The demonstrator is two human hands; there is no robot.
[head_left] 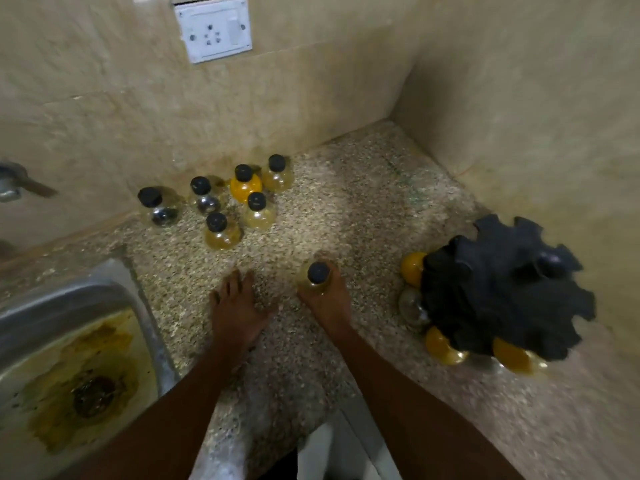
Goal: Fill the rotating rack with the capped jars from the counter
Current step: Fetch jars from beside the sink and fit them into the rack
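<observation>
Several small round jars with black caps stand grouped on the speckled counter (346, 209) near the back wall, among them an orange-filled jar (245, 183) and a clear jar (160, 206). My right hand (327, 301) grips a pale yellow capped jar (317, 276) at mid-counter. My left hand (235, 308) rests flat on the counter with its fingers straight, holding nothing. The black rotating rack (505, 287) stands at the right, seen from above. Orange jars (412, 268) and a clear jar (412, 306) hang in the slots along its left and front edge.
A stained steel sink (69, 358) takes up the lower left, with a tap (14, 183) above it on the left wall. A white socket plate (214, 29) is on the tiled back wall. A tiled side wall closes off the right.
</observation>
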